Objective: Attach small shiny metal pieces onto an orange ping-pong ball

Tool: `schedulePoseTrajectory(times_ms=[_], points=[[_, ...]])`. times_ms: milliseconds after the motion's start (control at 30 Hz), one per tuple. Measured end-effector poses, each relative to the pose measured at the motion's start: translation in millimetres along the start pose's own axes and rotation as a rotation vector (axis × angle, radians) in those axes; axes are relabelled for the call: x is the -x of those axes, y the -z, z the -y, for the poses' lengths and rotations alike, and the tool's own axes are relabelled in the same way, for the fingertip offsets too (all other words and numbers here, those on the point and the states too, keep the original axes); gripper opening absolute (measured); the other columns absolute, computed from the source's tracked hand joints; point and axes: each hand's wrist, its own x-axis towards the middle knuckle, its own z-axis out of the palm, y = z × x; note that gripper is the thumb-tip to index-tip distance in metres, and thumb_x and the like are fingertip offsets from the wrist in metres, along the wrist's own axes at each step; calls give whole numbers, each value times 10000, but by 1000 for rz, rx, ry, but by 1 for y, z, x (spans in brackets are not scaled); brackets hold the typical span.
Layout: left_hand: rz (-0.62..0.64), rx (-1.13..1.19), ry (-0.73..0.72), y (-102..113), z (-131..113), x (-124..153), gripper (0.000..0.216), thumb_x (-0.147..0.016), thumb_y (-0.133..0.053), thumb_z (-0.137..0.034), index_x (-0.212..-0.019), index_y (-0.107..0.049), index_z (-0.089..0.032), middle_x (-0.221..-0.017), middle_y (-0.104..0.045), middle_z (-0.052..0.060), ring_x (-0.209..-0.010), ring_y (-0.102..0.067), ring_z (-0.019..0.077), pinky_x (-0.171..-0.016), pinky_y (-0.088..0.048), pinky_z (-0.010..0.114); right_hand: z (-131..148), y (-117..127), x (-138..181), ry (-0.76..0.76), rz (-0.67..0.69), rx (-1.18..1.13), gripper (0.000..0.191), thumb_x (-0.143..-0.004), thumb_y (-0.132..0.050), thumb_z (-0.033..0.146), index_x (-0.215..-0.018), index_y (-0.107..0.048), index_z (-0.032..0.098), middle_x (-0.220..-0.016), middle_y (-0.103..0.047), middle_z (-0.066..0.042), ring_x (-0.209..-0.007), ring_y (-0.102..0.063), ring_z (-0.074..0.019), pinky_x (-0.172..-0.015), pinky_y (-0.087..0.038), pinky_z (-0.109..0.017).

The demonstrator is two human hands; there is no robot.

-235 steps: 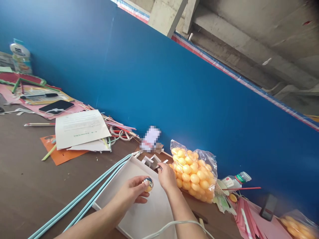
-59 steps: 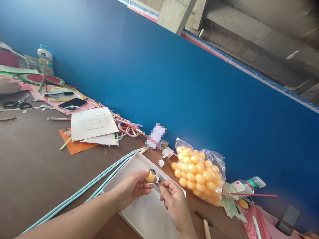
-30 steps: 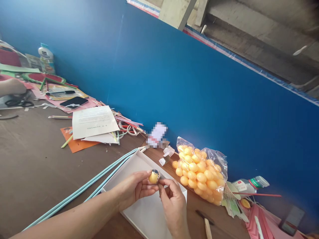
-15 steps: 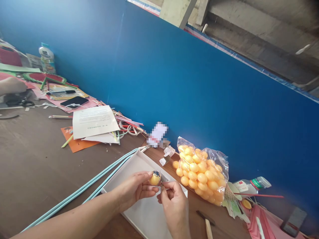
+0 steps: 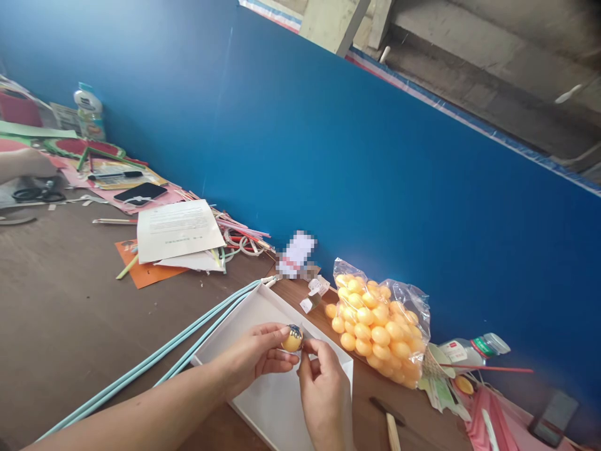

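Note:
Between thumb and fingers, my left hand [image 5: 263,351] holds a small yellow ball [image 5: 292,342]. Dark and shiny silver pieces cover the top of that ball. My right hand [image 5: 323,382] is closed in a pinch against the ball's right side. Whatever its fingertips grip there is too small to make out. Both hands are above a shallow white box [image 5: 277,407], which lies open on the brown table [image 5: 141,338]. To the right of the box stands a clear plastic bag [image 5: 380,332] filled with yellow balls.
Pale blue strips [image 5: 159,369] run along the box's left side. A wooden-handled tool [image 5: 392,429] lies at right, near a bottle [image 5: 469,351]. Papers [image 5: 181,232], a phone [image 5: 141,193] and scissors [image 5: 40,191] lie left, beside another person's hand [image 5: 28,164]. A blue partition [image 5: 291,138] rises behind.
My right fingertips have shifted slightly up against the ball. The ball has turned a little, showing more silver pieces. The other person's hand has moved slightly right.

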Motion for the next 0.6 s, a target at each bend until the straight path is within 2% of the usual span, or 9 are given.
schedulePoseTrajectory(times_ms=[167, 367, 500, 600], points=[[-21, 1, 4, 1, 2, -1, 263, -749, -632, -337, -898, -591, -125, -883, -664, 90, -746, -656, 159, -708, -522, 259, -2, -1, -1, 61, 9, -13, 150, -842, -470, 267, -926, -588, 307, -869, -620, 23, -785, -588, -166, -703, -440, -271], [-49, 12, 15, 5, 3, -3, 281, -741, -637, -340, -908, -589, -120, -927, -666, 116, -763, -656, 167, -734, -519, 274, -3, 2, -2, 70, 101, -118, 222, -872, -427, 298, -973, -623, 272, -850, -610, -14, -757, -585, -162, -694, -456, -266], [-27, -5, 21, 3, 3, -2, 290, -746, -623, -356, -914, -593, -122, -929, -663, 115, -763, -658, 176, -708, -519, 270, -7, 1, -4, -62, 117, -269, 222, -847, -468, 381, -896, -633, 241, -769, -613, -16, -673, -586, -159, -620, -488, -266], [2, -37, 18, 2, 1, 0, 299, -755, -608, -372, -923, -598, -125, -932, -657, 112, -751, -658, 174, -670, -517, 255, -6, 1, -5, -180, 144, -418, 257, -818, -505, 423, -926, -618, 219, -816, -642, -32, -695, -607, -173, -606, -520, -281]])
